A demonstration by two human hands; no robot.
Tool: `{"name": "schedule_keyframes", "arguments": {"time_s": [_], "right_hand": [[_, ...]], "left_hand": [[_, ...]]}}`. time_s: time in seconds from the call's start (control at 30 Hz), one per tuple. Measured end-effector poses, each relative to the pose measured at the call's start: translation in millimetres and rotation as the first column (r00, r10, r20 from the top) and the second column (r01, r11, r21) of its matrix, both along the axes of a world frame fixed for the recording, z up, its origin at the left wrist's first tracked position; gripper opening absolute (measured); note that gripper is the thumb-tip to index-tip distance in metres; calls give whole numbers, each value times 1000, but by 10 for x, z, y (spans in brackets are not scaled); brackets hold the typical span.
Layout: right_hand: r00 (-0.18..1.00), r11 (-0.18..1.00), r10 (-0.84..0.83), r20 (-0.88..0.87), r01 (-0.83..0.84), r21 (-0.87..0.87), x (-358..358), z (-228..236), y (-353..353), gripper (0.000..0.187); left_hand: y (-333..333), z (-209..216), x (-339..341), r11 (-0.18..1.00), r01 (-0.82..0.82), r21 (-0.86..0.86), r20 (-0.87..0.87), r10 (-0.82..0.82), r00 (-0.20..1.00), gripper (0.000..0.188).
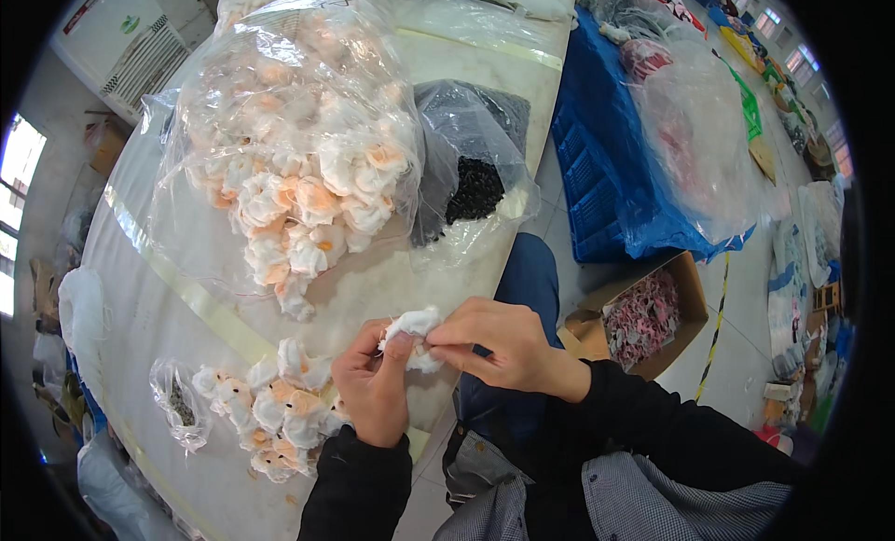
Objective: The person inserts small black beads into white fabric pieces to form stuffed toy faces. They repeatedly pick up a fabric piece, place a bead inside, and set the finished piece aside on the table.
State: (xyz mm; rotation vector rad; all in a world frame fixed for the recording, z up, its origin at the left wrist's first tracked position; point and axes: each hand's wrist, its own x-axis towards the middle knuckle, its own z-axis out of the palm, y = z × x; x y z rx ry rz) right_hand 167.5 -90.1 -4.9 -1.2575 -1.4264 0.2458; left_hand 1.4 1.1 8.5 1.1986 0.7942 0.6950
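Observation:
A small white fluffy plush piece (417,323) is held between both hands near the table's edge. My left hand (373,382) grips it with the thumb pressed on its near side. The fingertips of my right hand (494,345) pinch its right side; whether they also hold something tiny, I cannot make out. To the left of my left hand lies a pile of white and peach plush pieces (280,406), some with dark dots. Beyond the hands, a large clear bag (289,84) spills similar white and peach pieces (308,205) onto the table.
Right of the large bag lies an open clear bag of small black parts (475,188). A little clear bag (177,406) sits left of the pile. Beside the table stand a blue crate (592,196) with plastic-wrapped goods and a cardboard box (690,303) of pink scraps.

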Motion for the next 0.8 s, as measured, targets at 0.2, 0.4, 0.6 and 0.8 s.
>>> {"name": "schedule_keyframes", "arguments": {"time_s": [0.2,0.4,0.6,0.8], "right_hand": [[987,992,14,-162,-35,-124,-30,49,-76,16],[848,968,-79,-524,-61,-244,-137,-29,-134,14],[815,974,-72,-574,-67,-218,-116,-31,-152,12],[755,974,-38,-654,-119,-193,-122,-68,-183,14]], "left_hand": [[18,23,-27,999,50,-22,-13,-50,999,11],[30,-22,-11,986,137,-95,73,-130,989,11],[-41,22,10,965,191,-179,140,-168,976,25],[-34,24,-1,955,234,-183,169,-204,964,28]]}}
